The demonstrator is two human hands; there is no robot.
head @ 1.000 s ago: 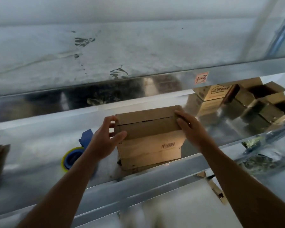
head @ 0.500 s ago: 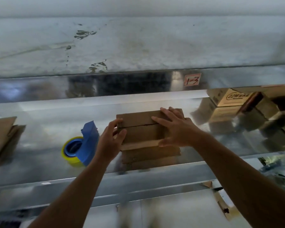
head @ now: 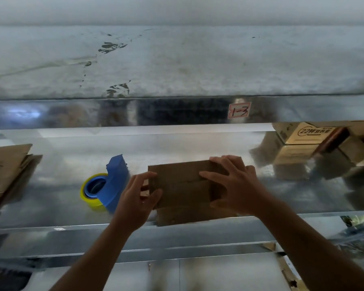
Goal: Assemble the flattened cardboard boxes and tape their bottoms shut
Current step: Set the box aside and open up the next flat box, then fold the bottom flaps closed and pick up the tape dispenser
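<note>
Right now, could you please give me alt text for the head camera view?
Two bare hands press a small cardboard box on a shiny metal shelf: left hand grips its left edge, right hand lies flat on top. A blue tape dispenser lies left; assembled boxes stand right.

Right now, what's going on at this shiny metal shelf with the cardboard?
A person is putting a small cardboard box together on the metal shelf. The left hand grips the box's left edge, while the right hand presses flat on the folded flaps facing up. No tape is on the seam yet. The blue tape dispenser with its yellow roll sits untouched just left of the box. Flattened cardboard waits at far left; finished boxes are piled at right.
</note>
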